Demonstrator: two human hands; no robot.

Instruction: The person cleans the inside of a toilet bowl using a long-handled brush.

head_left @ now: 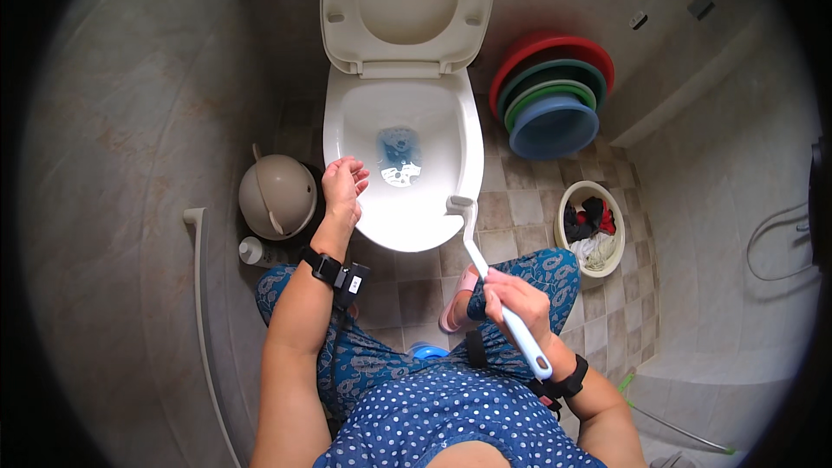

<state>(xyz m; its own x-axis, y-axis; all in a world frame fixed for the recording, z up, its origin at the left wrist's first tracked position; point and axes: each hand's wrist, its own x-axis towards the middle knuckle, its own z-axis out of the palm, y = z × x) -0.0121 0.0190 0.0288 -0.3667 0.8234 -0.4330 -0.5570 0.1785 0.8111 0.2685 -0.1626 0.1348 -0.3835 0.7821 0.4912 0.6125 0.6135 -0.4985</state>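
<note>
In front of me stands a white toilet (pixel 347 104) with its lid and seat (pixel 336 0) raised and bluish water (pixel 399 149) in the bowl. My right hand (pixel 518 299) is closed round the pale blue and white handle of a toilet brush (pixel 475 251). Its small head rests at the front right of the toilet's rim. Over the left side of the rim hovers my left hand (pixel 345 184), its fingers loosely curled, slightly apart and with nothing visible in them.
Left of the toilet are a round beige bin (pixel 276 195) and a white bottle (pixel 251 250). Several nested basins (pixel 555 128) lean at the right wall. Nearer stands a cream bucket (pixel 617 247) holding cloths. A white rail (pixel 200 282) runs along the left.
</note>
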